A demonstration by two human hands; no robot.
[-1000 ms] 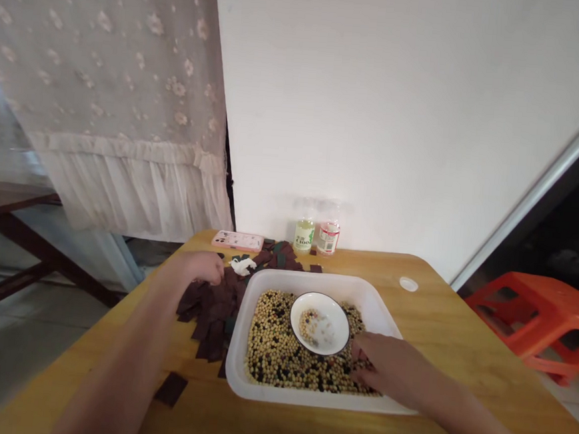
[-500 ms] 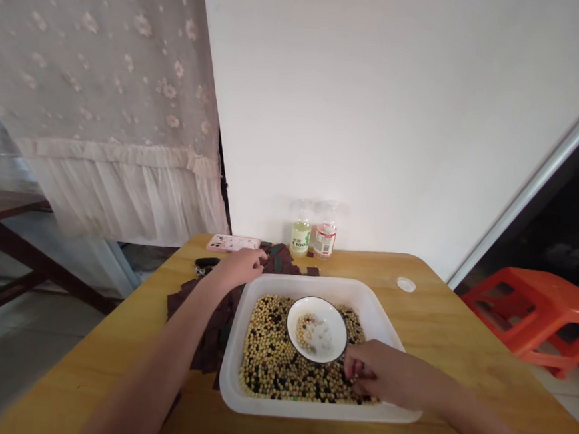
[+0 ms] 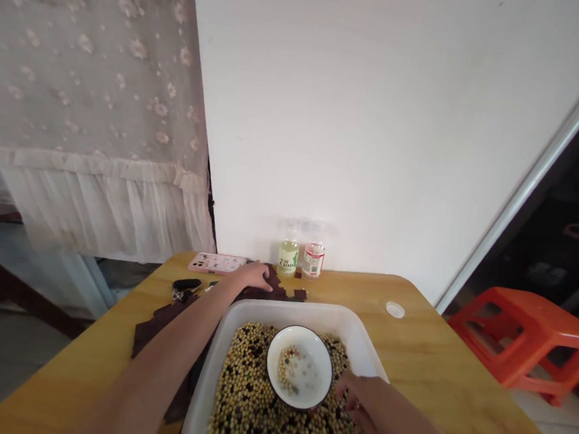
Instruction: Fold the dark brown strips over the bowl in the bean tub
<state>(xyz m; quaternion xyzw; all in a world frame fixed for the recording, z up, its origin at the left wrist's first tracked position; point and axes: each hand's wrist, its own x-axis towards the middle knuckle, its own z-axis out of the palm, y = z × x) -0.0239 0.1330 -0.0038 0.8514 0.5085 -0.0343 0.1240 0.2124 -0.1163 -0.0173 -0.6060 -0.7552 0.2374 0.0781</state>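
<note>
The right hand [image 3: 358, 403] dips in the beans [image 3: 263, 419] of the white tray [image 3: 282, 310] beside the small white bowl [image 3: 328, 374], fingers bent together, pinch not clear, while the left hand [image 3: 253, 276] lies open on dark brown squares [image 3: 158, 317].

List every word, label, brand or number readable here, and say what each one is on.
"C100" (blurred, best reading): on the green-and-white label of the left plastic bottle.
Red-and-white label of the right plastic bottle: too small to read.
Pink phone case: its small print is too blurred to read.
</note>
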